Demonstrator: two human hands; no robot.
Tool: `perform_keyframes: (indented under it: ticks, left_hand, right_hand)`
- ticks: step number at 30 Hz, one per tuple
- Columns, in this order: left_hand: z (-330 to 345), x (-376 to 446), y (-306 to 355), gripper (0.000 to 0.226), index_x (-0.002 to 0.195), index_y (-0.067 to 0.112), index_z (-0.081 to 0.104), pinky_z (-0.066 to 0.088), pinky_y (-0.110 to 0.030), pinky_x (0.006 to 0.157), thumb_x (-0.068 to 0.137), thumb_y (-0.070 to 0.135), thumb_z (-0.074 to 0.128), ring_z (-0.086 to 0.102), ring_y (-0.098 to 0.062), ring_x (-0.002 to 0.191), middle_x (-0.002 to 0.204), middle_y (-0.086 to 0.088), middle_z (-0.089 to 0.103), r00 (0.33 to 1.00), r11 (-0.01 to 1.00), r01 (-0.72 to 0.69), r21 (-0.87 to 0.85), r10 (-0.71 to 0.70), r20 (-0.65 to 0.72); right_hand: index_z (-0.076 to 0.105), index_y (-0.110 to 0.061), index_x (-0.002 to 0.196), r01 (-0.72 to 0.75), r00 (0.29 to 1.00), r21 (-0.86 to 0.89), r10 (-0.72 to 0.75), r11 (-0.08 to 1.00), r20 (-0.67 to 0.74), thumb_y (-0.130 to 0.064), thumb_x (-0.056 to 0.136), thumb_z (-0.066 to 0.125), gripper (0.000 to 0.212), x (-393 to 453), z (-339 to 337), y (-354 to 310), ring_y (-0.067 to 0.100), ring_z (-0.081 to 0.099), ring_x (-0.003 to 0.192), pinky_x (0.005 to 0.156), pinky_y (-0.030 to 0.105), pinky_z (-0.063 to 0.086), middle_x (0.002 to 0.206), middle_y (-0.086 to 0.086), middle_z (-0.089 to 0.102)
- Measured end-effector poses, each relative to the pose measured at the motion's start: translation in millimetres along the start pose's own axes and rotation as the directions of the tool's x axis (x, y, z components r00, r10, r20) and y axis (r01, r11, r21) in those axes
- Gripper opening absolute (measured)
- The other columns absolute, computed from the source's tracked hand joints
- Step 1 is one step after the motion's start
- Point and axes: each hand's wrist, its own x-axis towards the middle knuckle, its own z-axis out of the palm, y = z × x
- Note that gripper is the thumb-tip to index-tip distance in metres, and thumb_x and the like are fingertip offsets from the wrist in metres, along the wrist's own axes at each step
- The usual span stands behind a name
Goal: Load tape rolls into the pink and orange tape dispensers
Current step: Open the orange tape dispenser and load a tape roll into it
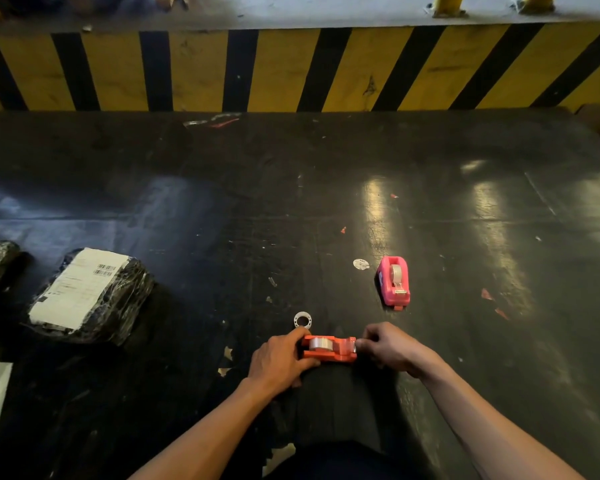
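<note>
Nearest to me, my left hand (280,355) grips the rear end of the small orange plastic tape dispenser (329,348), fingers curled over its top edge and thumb side against its back, steadying it on the dark scuffed surface (222,209). My right hand (388,344) is at the opposite, cutter end, fingertips pressed together in a pinch there; whether they hold the tape's free end or only the plastic nose I cannot tell. A roll of clear tape (321,343) is seated in the orange body, between my two hands.

Handling assessment: the dispenser appears light, rigid and hollow, likely to skid on this glossy surface unless braced from behind as it is now. The cutter end presumably carries a serrated edge, so the side walls are the better hold. The tape is thin and prone to sticking to itself; take it by its free end only.

Just beyond my left hand lies a small white plastic ring (302,320), apart from the dispenser. Farther out and to the right stands the pink plastic tape dispenser (394,284), a roll visible in its well, well clear of both hands. A round white disc (361,264) sits just beside it. To the far left lies a black wrapped parcel with a white label (90,294).
</note>
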Motion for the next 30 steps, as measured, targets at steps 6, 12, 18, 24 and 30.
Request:
perform_keyframes:
  ticks: [6,12,18,24,30]
  left_hand:
    - [0,-1,-1,0.04,0.122,0.038,0.051,0.062,-0.033,0.077,0.088,0.049,0.069,0.071,-0.002,0.059,0.081,0.008,0.071,1.0,1.0,-0.005,-0.01,0.005,-0.009]
    - [3,-1,-3,0.039,0.122,0.038,0.051,0.062,-0.031,0.074,0.089,0.046,0.07,0.07,-0.002,0.058,0.081,0.008,0.071,1.0,0.999,-0.003,-0.034,0.003,-0.024]
    - [10,0,-7,0.048,0.13,0.036,0.048,0.06,-0.034,0.084,0.089,0.047,0.069,0.069,-0.007,0.085,0.103,0.011,0.066,0.996,0.999,-0.041,0.016,0.042,-0.08]
    - [21,-8,-18,0.065,0.151,0.028,0.036,0.047,-0.033,0.106,0.093,0.038,0.065,0.056,-0.013,0.123,0.134,0.003,0.057,0.987,0.999,-0.029,0.013,0.031,-0.155]
    - [27,-18,-48,0.051,0.14,0.025,0.048,0.039,-0.038,0.11,0.092,0.04,0.059,0.046,-0.017,0.131,0.142,0.001,0.048,0.924,0.985,0.087,0.146,-0.025,-0.382]
  right_hand:
    - [0.062,-0.016,0.085,-0.033,0.999,0.038,0.033,0.999,0.002,-0.023,0.099,0.055,0.017,2,8,5,0.012,0.055,0.06,0.053,0.024,0.047,0.072,0.003,0.059]
    - [0.066,-0.013,0.09,-0.022,0.995,0.049,0.026,0.999,-0.096,-0.019,0.096,0.06,0.011,5,14,0,0.01,0.052,0.042,0.04,0.022,0.042,0.067,0.002,0.062]
    - [0.063,-0.016,0.103,-0.042,0.995,0.039,0.046,0.998,-0.089,-0.016,0.092,0.063,0.011,4,12,-11,0.014,0.067,0.055,0.044,0.024,0.049,0.09,0.006,0.073]
    - [0.057,-0.02,0.128,0.233,0.915,-0.238,-0.296,0.943,-0.276,-0.016,0.091,0.053,0.038,11,31,-9,0.025,0.055,0.12,0.102,0.038,0.046,0.125,0.008,0.058]
    - [0.033,-0.035,0.147,0.361,0.917,-0.499,-0.397,0.788,0.035,-0.05,0.086,0.061,0.069,11,42,-7,0.023,0.043,0.128,0.107,0.043,0.04,0.14,0.0,0.047]
